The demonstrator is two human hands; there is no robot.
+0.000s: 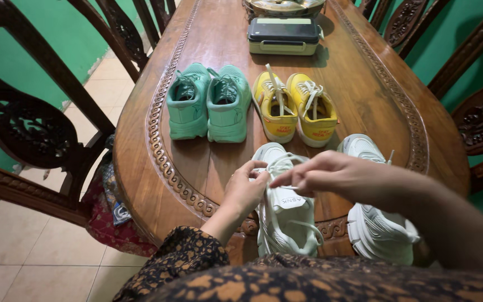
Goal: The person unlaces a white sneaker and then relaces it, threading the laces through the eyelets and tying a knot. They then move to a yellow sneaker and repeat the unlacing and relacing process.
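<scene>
Both hands pinch thin white laces: my left hand [245, 190] and right hand [331, 174] grip them over the chunky white sneaker [284, 215] at the carved wooden table's [364, 84] near edge; a hard pull might slide it off

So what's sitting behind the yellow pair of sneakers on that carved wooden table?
Behind the yellow sneakers lies a flat rectangular container with a dark lid and pale base. Behind it, a shiny metal dish is cut off by the picture's edge. The container's inside is covered.
</scene>
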